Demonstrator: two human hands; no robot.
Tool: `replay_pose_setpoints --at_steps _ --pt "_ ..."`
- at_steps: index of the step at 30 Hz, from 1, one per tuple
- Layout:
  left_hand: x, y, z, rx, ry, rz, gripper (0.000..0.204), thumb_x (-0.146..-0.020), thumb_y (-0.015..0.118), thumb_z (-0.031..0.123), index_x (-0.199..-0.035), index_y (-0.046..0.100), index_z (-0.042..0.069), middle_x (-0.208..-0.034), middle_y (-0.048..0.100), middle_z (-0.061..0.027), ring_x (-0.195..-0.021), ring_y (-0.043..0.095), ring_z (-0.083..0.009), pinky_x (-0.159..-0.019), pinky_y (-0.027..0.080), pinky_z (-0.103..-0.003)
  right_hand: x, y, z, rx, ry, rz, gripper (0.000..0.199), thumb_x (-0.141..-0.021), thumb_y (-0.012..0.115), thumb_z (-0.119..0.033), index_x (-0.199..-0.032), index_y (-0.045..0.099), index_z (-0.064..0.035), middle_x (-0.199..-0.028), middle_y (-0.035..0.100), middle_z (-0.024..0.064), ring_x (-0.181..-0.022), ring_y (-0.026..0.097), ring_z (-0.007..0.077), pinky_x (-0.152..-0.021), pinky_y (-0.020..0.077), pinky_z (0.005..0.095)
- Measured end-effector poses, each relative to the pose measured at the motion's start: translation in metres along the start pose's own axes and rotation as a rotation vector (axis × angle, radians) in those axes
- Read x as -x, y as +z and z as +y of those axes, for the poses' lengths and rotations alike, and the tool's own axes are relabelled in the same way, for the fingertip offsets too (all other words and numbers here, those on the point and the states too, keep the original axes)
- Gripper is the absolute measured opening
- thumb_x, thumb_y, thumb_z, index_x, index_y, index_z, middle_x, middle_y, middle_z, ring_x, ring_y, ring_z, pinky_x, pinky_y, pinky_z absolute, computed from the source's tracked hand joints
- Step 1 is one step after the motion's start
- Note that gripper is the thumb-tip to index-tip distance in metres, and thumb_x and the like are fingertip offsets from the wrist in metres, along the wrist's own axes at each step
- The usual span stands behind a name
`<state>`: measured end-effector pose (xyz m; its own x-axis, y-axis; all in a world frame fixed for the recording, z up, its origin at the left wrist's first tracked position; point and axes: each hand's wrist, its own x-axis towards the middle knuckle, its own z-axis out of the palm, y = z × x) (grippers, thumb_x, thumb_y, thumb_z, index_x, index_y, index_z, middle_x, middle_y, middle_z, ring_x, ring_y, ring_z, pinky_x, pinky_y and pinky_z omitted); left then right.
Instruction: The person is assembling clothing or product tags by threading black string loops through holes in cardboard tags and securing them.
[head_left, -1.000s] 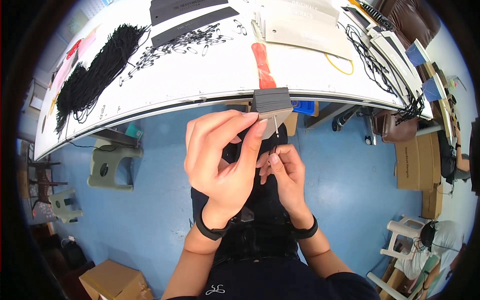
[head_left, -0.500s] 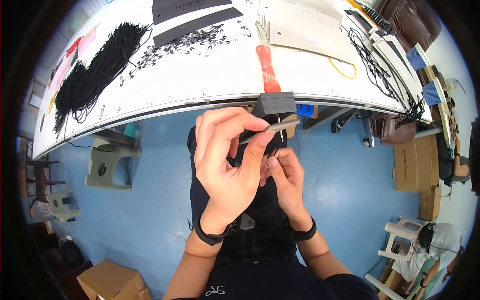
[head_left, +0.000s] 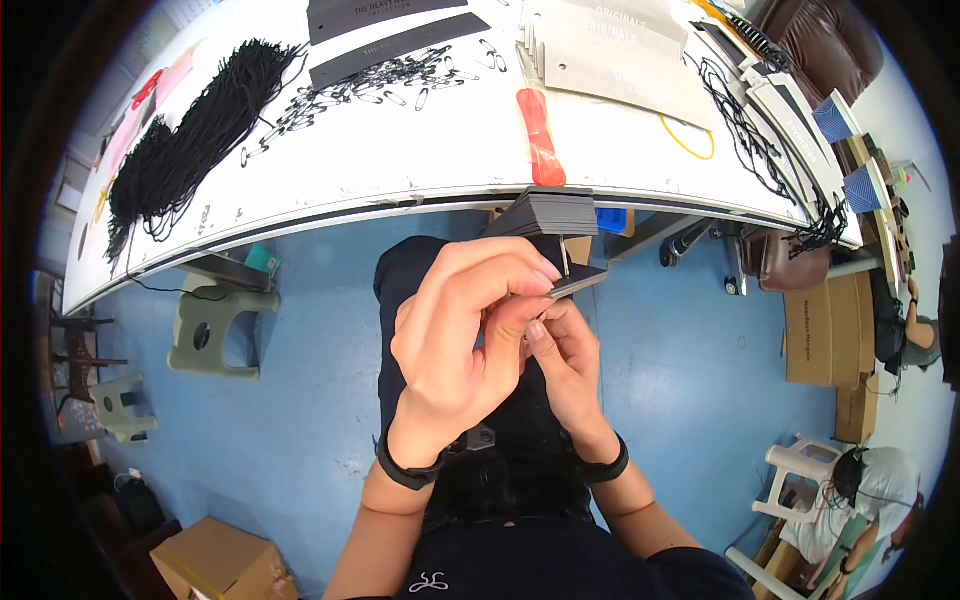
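My left hand (head_left: 460,330) pinches a small group of thin dark cards (head_left: 578,284) between thumb and fingers. A slim metal rod (head_left: 565,256) reaches down to the cards' upper edge; whether its tip passes through them is hidden. Higher on the rod, a thick stack of black cards (head_left: 550,213) hangs at the table's front edge. Behind it, a red handle (head_left: 541,140) lies under clear tape on the tabletop. My right hand (head_left: 567,365) is closed just beneath the left, thumb against fingers. What it grips is hidden between the hands.
On the white table (head_left: 400,150) are a bundle of black cords (head_left: 200,135), scattered black safety pins (head_left: 370,85), dark printed cards (head_left: 400,50), beige cards (head_left: 625,85) and a yellow loop (head_left: 690,140). A green stool (head_left: 220,335) stands left; cardboard boxes (head_left: 825,330) stand right.
My left hand and its cards have moved toward me, down to the rod's tip. The stack shows more of its side. A thin dark strand seen at my right fingers is now hidden.
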<state>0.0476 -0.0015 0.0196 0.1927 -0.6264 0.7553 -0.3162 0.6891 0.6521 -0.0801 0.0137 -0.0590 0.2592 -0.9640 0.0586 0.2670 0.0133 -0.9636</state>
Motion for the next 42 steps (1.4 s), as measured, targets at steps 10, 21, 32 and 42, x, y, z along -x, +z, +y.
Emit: replay_pose_setpoints --at_steps 10,21,32,42 --pt "0.019 -0.014 0.000 -0.250 0.072 -0.233 0.026 -0.069 0.068 -0.007 -0.092 0.070 0.005 -0.085 0.061 -0.0067 -0.056 0.052 -0.0112 -0.047 0.041 -0.022 0.015 -0.001 -0.004 0.029 0.013 -0.045 0.013 -0.097 0.051 -0.015 -0.095 0.048 -0.0026 -0.079 0.062 0.0079 -0.068 0.055 0.0081 -0.060 0.0449 0.0219" --pt "0.031 -0.022 -0.003 -0.527 0.201 -0.305 0.036 -0.055 0.071 0.008 -0.089 0.075 0.017 -0.078 0.064 0.0041 -0.063 0.051 -0.0132 -0.051 0.039 -0.024 0.035 0.004 -0.043 -0.050 -0.125 -0.133 0.007 -0.090 0.058 -0.004 -0.092 0.054 0.0020 -0.080 0.062 0.0096 -0.066 0.056 0.0115 -0.058 0.0456 0.0237" --pt "0.032 -0.016 -0.003 -0.199 0.017 -0.194 0.011 -0.065 0.068 0.001 -0.075 0.066 0.006 -0.069 0.061 -0.0012 -0.065 0.053 -0.0193 -0.058 0.043 -0.028 -0.023 0.022 -0.093 0.451 -0.409 0.150 0.012 -0.081 0.067 0.002 -0.092 0.063 0.0003 -0.086 0.062 0.0063 -0.067 0.055 0.0083 -0.053 0.0432 0.0192" --pt "0.036 -0.017 -0.007 0.243 -0.293 -0.207 0.017 -0.090 0.056 0.011 -0.077 0.061 0.001 -0.072 0.060 -0.0071 -0.068 0.050 -0.0213 -0.063 0.040 -0.030 -0.018 0.013 -0.099 -0.217 -0.035 -0.133 0.010 -0.094 0.054 -0.008 -0.095 0.055 0.0020 -0.087 0.063 0.0115 -0.062 0.055 0.0102 -0.047 0.0433 0.0178"
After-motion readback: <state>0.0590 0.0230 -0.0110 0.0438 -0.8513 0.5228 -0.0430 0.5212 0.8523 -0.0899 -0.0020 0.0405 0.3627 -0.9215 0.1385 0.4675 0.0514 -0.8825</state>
